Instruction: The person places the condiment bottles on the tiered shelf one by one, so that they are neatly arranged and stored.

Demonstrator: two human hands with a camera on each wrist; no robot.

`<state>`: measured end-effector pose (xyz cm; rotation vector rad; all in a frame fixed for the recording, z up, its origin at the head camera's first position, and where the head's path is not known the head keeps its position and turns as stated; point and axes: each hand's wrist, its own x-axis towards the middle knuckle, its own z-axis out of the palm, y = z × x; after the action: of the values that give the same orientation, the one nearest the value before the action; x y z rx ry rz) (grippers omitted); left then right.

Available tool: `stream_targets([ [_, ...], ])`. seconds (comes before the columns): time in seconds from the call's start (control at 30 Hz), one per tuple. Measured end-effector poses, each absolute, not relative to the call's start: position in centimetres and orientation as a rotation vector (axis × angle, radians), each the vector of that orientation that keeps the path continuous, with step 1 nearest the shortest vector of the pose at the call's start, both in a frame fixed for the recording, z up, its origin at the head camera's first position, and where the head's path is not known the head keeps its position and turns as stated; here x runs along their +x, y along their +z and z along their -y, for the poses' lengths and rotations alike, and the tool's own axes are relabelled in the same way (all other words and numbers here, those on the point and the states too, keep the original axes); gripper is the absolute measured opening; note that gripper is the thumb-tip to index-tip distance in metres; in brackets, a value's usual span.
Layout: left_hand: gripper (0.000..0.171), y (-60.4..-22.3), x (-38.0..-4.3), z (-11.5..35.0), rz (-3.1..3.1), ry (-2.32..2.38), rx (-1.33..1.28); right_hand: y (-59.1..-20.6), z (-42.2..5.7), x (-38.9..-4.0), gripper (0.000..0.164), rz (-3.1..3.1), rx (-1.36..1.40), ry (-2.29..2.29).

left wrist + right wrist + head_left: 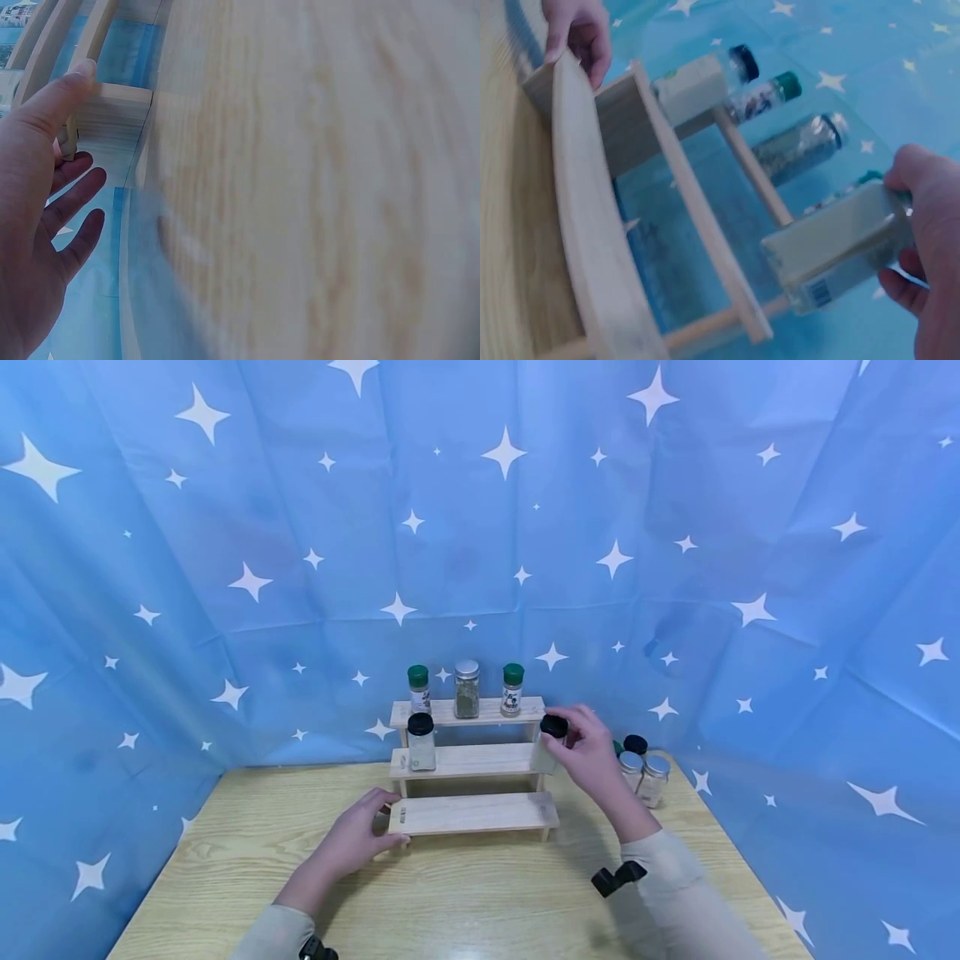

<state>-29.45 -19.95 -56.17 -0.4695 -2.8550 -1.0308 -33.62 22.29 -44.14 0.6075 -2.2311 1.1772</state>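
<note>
A three-tier wooden spice rack stands on the table. My left hand grips the left end of its lowest tier, the thumb on one side and a finger curled behind, as the left wrist view shows. My right hand holds a clear spice jar by its black lid, at the right end of the middle tier. Whether the jar's base touches the tier I cannot tell. Another black-lidded jar stands at the left end of that tier. On the top tier are two green-capped jars and a silver-lidded herb jar.
Several more jars with silver, black and green lids cluster on the table, right of my right forearm. A blue star-patterned curtain hangs behind and beside the wooden table.
</note>
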Motion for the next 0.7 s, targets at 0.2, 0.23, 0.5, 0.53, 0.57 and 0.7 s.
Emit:
stream_targets([
  [0.2,0.074,-56.1,-29.4,19.8,2.859,-1.039,-0.456,-43.4,-20.0,-34.3,0.041,2.255,0.703,1.206],
  [0.23,0.074,-56.1,-29.4,19.8,2.857,-1.039,-0.454,-43.4,-19.6,-34.5,0.04,2.259,0.716,1.215],
  [0.5,0.071,-56.1,-29.5,19.8,2.86,-1.05,-0.446,-43.3,-17.0,-35.7,0.042,2.313,0.752,1.282],
  [0.53,0.071,-56.1,-29.5,19.9,2.86,-1.051,-0.445,-43.3,-16.7,-35.8,0.041,2.318,0.755,1.287],
  [0.57,0.071,-56.1,-29.5,19.9,2.86,-1.051,-0.445,-43.3,-16.4,-36.0,0.041,2.32,0.76,1.291],
  [0.7,0.071,-56.1,-29.5,19.9,2.864,-1.056,-0.444,-43.3,-15.2,-36.5,0.04,2.313,0.804,1.324],
])
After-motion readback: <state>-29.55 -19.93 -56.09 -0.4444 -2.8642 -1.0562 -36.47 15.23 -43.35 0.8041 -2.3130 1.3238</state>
